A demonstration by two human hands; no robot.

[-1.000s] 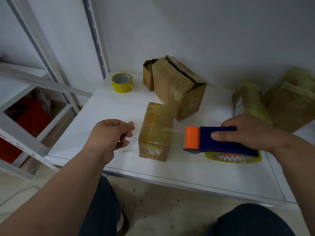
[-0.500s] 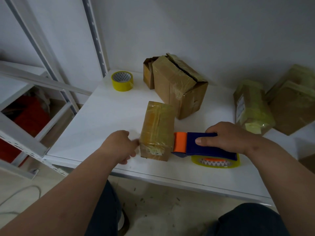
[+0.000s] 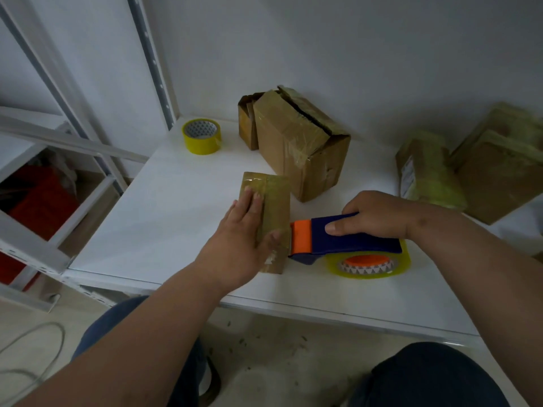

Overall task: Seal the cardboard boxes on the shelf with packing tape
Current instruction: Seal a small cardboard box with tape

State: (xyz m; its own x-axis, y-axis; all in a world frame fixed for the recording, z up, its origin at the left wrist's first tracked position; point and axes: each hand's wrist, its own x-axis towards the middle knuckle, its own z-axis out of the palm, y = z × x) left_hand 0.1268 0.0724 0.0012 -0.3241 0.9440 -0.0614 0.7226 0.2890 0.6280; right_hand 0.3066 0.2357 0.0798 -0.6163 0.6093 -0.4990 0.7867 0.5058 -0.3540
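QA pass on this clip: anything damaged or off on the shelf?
Yes. The big box at the back has a dark gap along its top seam, flaps not shut, tape wrinkled. A smaller box behind it also stands open. The small box under the left hand looks fine.

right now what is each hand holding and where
Right hand grips the tape dispenser round its blue handle. Left hand holds nothing; it presses flat on the small box.

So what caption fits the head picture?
Left hand presses tape onto small box; right hand holds tape dispenser.
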